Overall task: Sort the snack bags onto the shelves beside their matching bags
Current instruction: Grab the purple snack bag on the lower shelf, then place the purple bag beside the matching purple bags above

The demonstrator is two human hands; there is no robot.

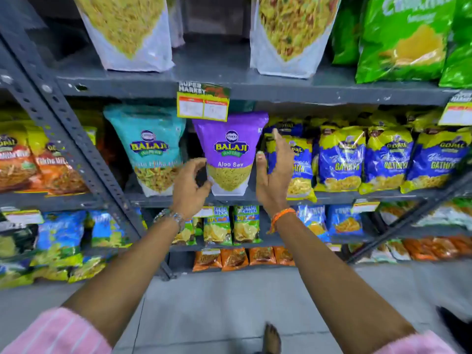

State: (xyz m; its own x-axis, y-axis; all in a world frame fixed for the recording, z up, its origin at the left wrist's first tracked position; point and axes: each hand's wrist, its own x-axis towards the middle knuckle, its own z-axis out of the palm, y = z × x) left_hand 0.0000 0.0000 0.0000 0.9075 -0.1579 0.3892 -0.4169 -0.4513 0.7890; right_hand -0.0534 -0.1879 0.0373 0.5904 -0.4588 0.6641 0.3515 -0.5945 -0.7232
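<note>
A purple Balaji Aloo Sev bag (230, 152) stands upright on the middle shelf (357, 194), right of a teal Balaji bag (150, 149). My left hand (190, 187) hovers at the purple bag's lower left corner, fingers curled and apart, holding nothing. At the bag's right side is my right hand (274, 175), open with fingers spread; its thumb is close to the bag's edge. Whether either hand touches the bag is unclear. Blue and yellow Gopal Gathiya bags (339, 159) line the shelf to the right.
The upper shelf (204, 72) carries tall clear-bottomed namkeen bags (127, 31) and green bags (403, 39). A price tag (203, 103) hangs above the purple bag. Orange Gopal bags (25, 162) fill the left rack. Lower shelves hold small chip bags (232, 226). Grey tiled floor (229, 302) lies below.
</note>
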